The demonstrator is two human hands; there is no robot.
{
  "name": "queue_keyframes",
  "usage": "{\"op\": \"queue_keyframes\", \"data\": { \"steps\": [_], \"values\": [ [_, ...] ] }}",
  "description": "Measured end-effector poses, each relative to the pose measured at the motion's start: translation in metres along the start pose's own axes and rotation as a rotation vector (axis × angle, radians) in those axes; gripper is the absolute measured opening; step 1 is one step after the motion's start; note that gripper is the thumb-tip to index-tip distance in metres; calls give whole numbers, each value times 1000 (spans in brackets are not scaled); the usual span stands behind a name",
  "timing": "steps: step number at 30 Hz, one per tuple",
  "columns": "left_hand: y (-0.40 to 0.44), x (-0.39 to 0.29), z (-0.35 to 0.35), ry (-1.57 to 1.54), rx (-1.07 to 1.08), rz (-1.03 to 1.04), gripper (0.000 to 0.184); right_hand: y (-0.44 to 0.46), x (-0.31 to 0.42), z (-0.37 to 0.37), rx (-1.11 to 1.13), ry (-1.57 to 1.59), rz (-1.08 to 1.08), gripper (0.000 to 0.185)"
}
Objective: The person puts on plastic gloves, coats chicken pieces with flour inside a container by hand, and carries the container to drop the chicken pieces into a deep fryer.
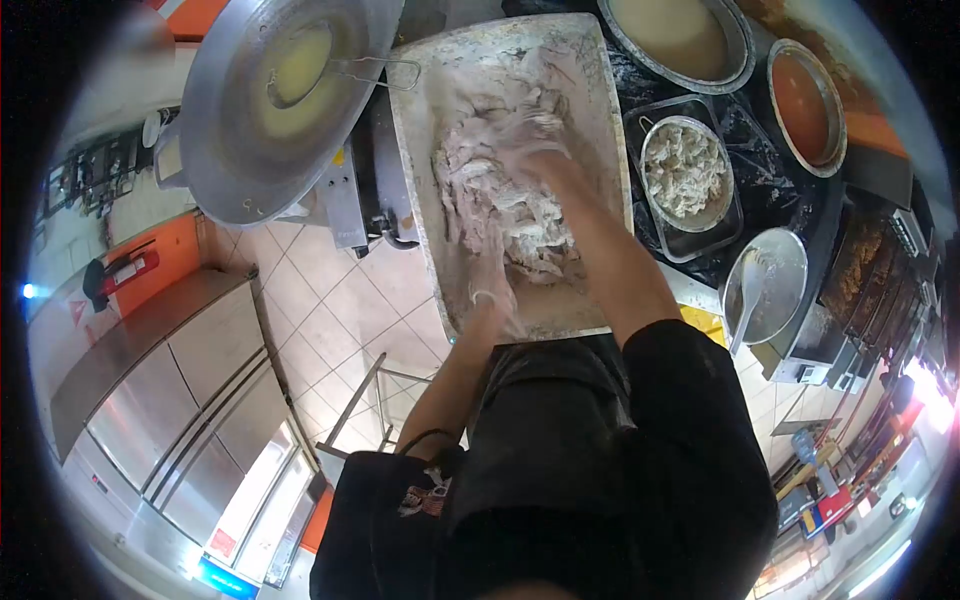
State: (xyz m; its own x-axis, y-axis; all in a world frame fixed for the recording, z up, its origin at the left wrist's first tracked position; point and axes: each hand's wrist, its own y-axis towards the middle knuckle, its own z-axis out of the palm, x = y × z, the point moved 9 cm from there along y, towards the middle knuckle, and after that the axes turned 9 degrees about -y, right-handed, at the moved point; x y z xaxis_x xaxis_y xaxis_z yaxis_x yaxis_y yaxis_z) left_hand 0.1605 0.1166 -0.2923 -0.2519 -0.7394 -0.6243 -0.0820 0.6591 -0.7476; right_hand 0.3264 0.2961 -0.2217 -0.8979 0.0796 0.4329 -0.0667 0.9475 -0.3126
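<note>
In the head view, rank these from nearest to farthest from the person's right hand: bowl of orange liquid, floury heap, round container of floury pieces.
1. Floury heap: at the right hand.
2. Round container of floury pieces: to the hand's right.
3. Bowl of orange liquid: farther right.

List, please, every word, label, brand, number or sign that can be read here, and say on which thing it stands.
No text can be read with certainty.
Marking on the steel box: too small.
Label on the red object by the orange wall: blurred.
Blue sign at lower left: blurred.
Print on the left sleeve: unclear.
</note>
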Motion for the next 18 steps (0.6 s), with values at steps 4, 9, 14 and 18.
{"op": "queue_keyframes", "data": {
  "steps": [4,9,14,18],
  "values": [
    [2,-22,28,-926,531,-217,33,20,12,31,45,-13,-34,55],
    [44,-21,20,-553,-39,-105,36,7,22,33,-251,-45,-285,63],
    [7,-37,2,-925,244,-112,49,-115,65,-37,7,-159,-376,51],
    [-71,-137,-8,81,130,217,51,-166,27,-44,-168,-125,-69,71]
  ]
}}
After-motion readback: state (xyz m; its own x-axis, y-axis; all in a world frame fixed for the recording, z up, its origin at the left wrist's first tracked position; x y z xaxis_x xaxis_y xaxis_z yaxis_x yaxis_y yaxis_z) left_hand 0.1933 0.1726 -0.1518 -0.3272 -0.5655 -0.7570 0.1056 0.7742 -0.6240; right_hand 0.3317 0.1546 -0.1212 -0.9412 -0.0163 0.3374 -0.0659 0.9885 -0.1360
